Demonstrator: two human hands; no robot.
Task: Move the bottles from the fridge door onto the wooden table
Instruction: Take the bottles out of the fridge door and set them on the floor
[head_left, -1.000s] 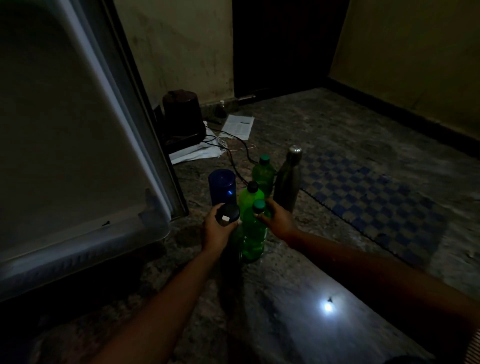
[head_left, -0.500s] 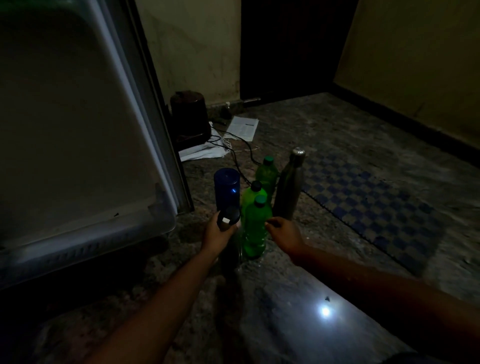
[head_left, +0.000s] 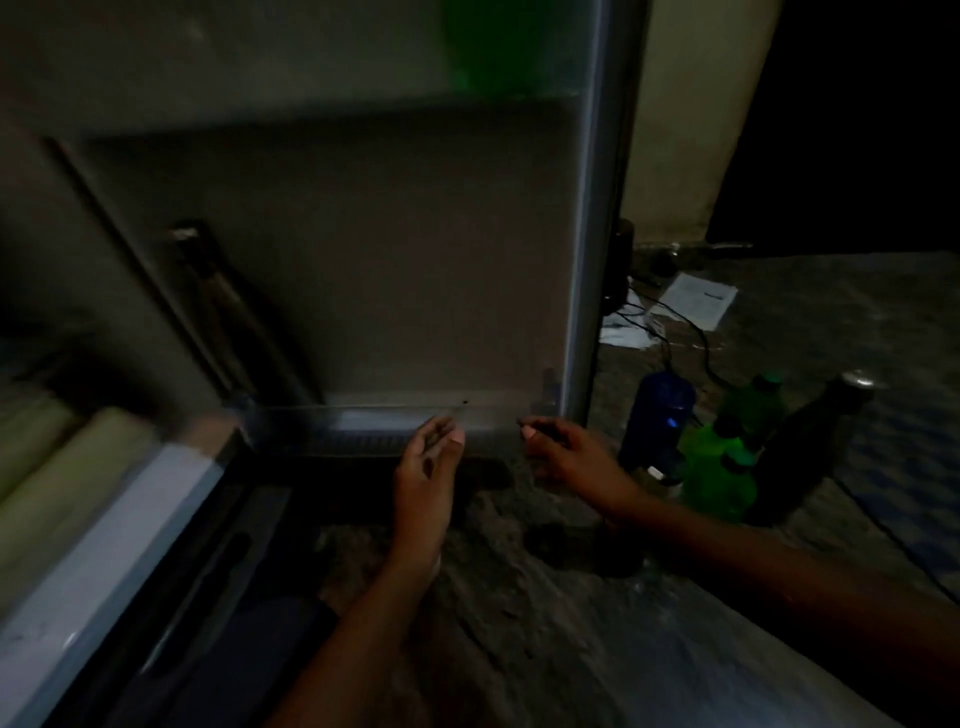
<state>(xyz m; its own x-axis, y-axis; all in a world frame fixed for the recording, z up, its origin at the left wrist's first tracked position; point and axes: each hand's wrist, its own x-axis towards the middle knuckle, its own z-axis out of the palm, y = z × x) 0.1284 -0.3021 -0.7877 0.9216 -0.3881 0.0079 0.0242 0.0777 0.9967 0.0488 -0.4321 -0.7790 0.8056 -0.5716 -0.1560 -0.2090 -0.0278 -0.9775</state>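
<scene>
My left hand (head_left: 426, 467) and right hand (head_left: 571, 460) left the bottles (head_left: 719, 467); both are slack and empty at the door (head_left: 389, 260). Next, I think, I must grasp the green bottle (head_left: 488, 47) above.

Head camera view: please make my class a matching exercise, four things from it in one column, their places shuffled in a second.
Things: 1 blue bottle; 2 metal bottle; 3 sheet of paper; 4 left hand.
Places: A flat on the floor, farthest back; B right end of the bottle group; C by the bottom shelf of the fridge door; D left side of the bottle group.
Pairs: 1-D, 2-B, 3-A, 4-C.
</scene>
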